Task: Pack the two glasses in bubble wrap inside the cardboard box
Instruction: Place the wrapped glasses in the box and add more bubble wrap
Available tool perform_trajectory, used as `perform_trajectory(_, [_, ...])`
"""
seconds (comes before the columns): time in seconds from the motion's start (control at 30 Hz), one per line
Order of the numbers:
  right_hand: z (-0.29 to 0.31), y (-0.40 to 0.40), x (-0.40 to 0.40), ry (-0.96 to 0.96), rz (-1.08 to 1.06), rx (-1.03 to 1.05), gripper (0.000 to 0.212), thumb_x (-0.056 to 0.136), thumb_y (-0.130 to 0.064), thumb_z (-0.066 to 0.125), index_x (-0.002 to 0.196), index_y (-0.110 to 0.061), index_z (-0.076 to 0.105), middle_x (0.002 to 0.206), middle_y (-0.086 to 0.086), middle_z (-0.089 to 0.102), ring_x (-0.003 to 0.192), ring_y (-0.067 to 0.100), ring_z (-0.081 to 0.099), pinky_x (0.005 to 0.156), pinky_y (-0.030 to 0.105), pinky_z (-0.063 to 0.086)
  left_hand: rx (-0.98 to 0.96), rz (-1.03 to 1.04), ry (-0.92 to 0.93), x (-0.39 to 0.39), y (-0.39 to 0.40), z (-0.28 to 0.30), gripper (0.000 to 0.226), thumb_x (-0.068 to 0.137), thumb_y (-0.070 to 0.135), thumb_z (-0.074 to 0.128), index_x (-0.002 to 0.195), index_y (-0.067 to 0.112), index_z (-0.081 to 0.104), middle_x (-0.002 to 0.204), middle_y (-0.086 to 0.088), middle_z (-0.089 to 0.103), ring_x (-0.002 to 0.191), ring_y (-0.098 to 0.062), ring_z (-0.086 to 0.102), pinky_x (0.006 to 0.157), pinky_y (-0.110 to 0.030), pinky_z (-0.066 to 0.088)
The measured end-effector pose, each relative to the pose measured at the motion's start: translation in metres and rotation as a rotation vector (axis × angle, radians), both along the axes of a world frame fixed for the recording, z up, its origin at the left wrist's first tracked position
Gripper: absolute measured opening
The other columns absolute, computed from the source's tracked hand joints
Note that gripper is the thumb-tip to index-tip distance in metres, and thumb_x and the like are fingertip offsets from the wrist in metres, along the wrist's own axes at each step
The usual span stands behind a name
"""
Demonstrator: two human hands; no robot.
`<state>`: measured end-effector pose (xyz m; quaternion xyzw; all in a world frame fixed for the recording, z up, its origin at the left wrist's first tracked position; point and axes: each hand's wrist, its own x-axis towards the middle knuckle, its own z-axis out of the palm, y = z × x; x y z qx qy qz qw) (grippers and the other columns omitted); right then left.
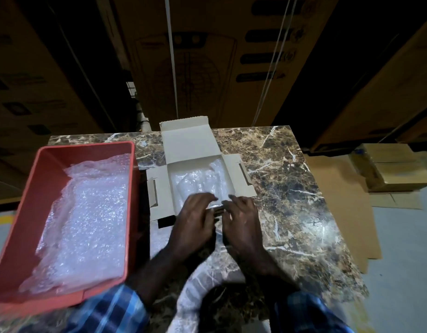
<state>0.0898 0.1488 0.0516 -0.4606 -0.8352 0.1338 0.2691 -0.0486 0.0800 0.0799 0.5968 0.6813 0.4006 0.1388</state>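
Observation:
An open cardboard box (pixel 234 175) lies on the marble table, its lid folded back and its side flaps spread out. Inside lies a bubble-wrapped bundle (pixel 198 182); the glasses within it cannot be made out singly. My left hand (pixel 193 222) is at the box's near edge, with its fingers stretched forward onto the wrap. My right hand (pixel 241 219) is right beside it, fingers bent over the near end of the bundle. A shiny bit of wrap shows between the two hands. Both hands are blurred and hide the box's front wall.
A red plastic tray (pixel 22 212) with loose sheets of bubble wrap (pixel 87 219) stands at the left, against the box's left flap. The marble table (pixel 291 188) extends to the right. Large cartons stand behind, and flat cardboard and small boxes (pixel 395 169) lie on the floor at the right.

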Motion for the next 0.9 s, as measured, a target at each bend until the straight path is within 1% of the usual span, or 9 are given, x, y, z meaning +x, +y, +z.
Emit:
perform_trajectory(0.13, [-0.003,-0.023,0.011,-0.064,0.111,-0.112,0.033,0.079,-0.007,0.059,0.107,-0.019,0.072,0.112,-0.002,0.07,0.104,0.024,0.056,0.089,0.041,0.05,-0.03,0.03,0.05,0.017,-0.06,-0.028,0.029,0.09,0.01,0.06,0.119,0.015,0.065,0.126,0.002,0.06,0.123,-0.013,0.052,0.107,-0.017,0.033])
perform_trajectory(0.27, [-0.012,-0.047,0.025,-0.193,0.187,-0.127,0.028,0.079,-0.01,0.064,0.104,-0.017,0.075,0.116,0.002,0.07,0.102,0.025,0.059,0.087,0.038,0.053,-0.305,0.114,0.245,0.019,-0.105,-0.079,0.044,0.09,0.033,0.051,0.127,0.009,0.058,0.138,-0.014,0.054,0.13,-0.036,0.051,0.109,-0.039,0.036])
perform_trajectory(0.33, [-0.017,-0.06,0.035,-0.263,0.238,-0.172,0.03,0.082,-0.011,0.06,0.107,-0.018,0.075,0.117,0.001,0.07,0.103,0.024,0.06,0.086,0.036,0.053,-0.464,0.167,0.324,0.022,-0.125,-0.095,0.054,0.097,0.047,0.04,0.133,0.01,0.053,0.144,-0.02,0.048,0.133,-0.039,0.046,0.106,-0.048,0.043])
perform_trajectory(0.4, [-0.031,-0.072,0.045,-0.374,0.328,-0.226,0.033,0.085,-0.014,0.053,0.114,-0.019,0.069,0.132,0.004,0.061,0.113,0.026,0.055,0.089,0.037,0.051,-0.538,0.216,0.395,0.025,-0.143,-0.103,0.066,0.101,0.057,0.02,0.138,0.012,0.051,0.149,-0.02,0.046,0.136,-0.037,0.043,0.104,-0.053,0.044])
perform_trajectory(0.5, [-0.055,-0.09,0.063,-0.504,0.4,-0.271,0.048,0.094,-0.031,0.043,0.14,-0.021,0.051,0.155,0.012,0.04,0.137,0.033,0.04,0.106,0.041,0.044,-0.585,0.261,0.441,0.029,-0.156,-0.105,0.072,0.101,0.06,0.013,0.146,0.015,0.046,0.153,-0.018,0.042,0.141,-0.036,0.041,0.108,-0.05,0.04])
perform_trajectory(0.6, [-0.074,-0.099,0.072,-0.535,0.408,-0.25,0.056,0.096,-0.039,0.032,0.147,-0.02,0.046,0.156,0.017,0.038,0.14,0.037,0.041,0.108,0.043,0.044,-0.612,0.276,0.43,0.032,-0.162,-0.104,0.07,0.1,0.06,0.019,0.151,0.017,0.04,0.158,-0.017,0.036,0.145,-0.036,0.035,0.106,-0.052,0.042])
perform_trajectory(0.73, [-0.067,-0.1,0.071,-0.629,0.449,-0.286,0.063,0.101,-0.041,0.035,0.159,-0.021,0.019,0.166,0.016,0.008,0.152,0.037,0.013,0.122,0.045,0.022,-0.645,0.223,0.456,0.03,-0.169,-0.102,0.067,0.1,0.057,0.026,0.146,0.013,0.047,0.151,-0.02,0.045,0.138,-0.037,0.046,0.099,-0.053,0.048])
perform_trajectory(0.8, [-0.06,-0.1,0.067,-0.69,0.449,-0.295,0.068,0.101,-0.041,0.04,0.16,-0.02,0.013,0.167,0.017,0.001,0.153,0.036,0.008,0.122,0.047,0.019,-0.659,0.196,0.474,0.028,-0.171,-0.101,0.067,0.093,0.054,0.038,0.142,0.012,0.053,0.146,-0.02,0.05,0.132,-0.037,0.052,0.095,-0.051,0.051])
perform_trajectory(0.9, [-0.044,-0.101,0.052,-0.679,0.388,-0.267,0.061,0.097,-0.041,0.042,0.152,-0.018,0.031,0.158,0.019,0.029,0.142,0.036,0.031,0.114,0.043,0.032,-0.56,0.154,0.496,0.023,-0.172,-0.086,0.065,0.084,0.047,0.046,0.136,0.01,0.057,0.14,-0.019,0.056,0.126,-0.036,0.058,0.095,-0.045,0.053])
